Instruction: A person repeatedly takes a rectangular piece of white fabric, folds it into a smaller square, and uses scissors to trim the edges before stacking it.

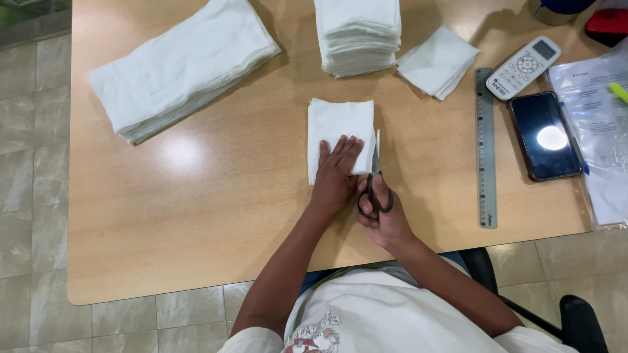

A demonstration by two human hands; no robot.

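White folded cloth (pixel 340 134) lies flat under my left hand (pixel 335 176) at twelve o'clock; my right hand (pixel 383 216) grips black scissors (pixel 375 183), trimming its three o'clock edge, blades needing steady advance.

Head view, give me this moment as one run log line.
left hand: flat on folded white cloth | right hand: holds scissors at cloth's right edge | steel ruler: untouched

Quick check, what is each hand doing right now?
Left hand: open, pressed flat on the white folded cloth.
Right hand: closed around the handles of the scissors, blades at the cloth's right edge.
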